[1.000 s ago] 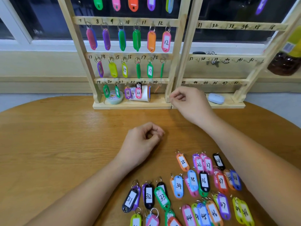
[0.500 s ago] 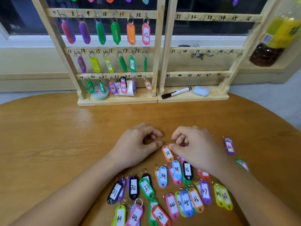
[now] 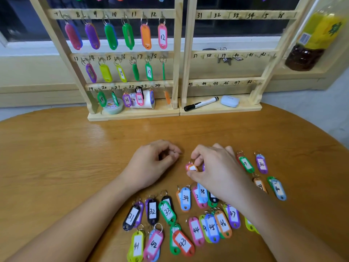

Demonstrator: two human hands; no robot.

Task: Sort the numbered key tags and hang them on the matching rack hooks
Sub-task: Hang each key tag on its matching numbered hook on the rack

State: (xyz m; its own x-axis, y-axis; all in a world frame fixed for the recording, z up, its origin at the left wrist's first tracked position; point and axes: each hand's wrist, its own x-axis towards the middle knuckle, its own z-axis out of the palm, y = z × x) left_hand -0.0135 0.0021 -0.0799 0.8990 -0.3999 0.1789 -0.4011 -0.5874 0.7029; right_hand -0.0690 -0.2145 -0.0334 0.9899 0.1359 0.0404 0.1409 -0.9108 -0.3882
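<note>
On the left rack (image 3: 113, 11), the rows marked 7 to 24 carry hung tags, down to tag 12 (image 3: 162, 36) and the bottom row, which hangs in front of a tape roll (image 3: 113, 107) and a small cup on the base. The left hand (image 3: 151, 164) rests on the bench (image 3: 56, 157), fingers loosely curled, holding nothing I can see. Just beside it the right hand (image 3: 217, 167) pinches an orange tag (image 3: 192, 167) between thumb and fingertips, low over the bench; its number is hidden. Below and to the right lie the loose tags, from 31 (image 3: 131, 217) to 30 (image 3: 261, 164), many overlapping. The right rack (image 3: 245, 15), marked 31 to 48, has every hook bare, so roughly half the job looks left. A marker (image 3: 201, 104) and a pale case (image 3: 230, 101) sit under its lowest row, and a bottle (image 3: 311, 40) stands beside it. Overlapped rings may snag.
</note>
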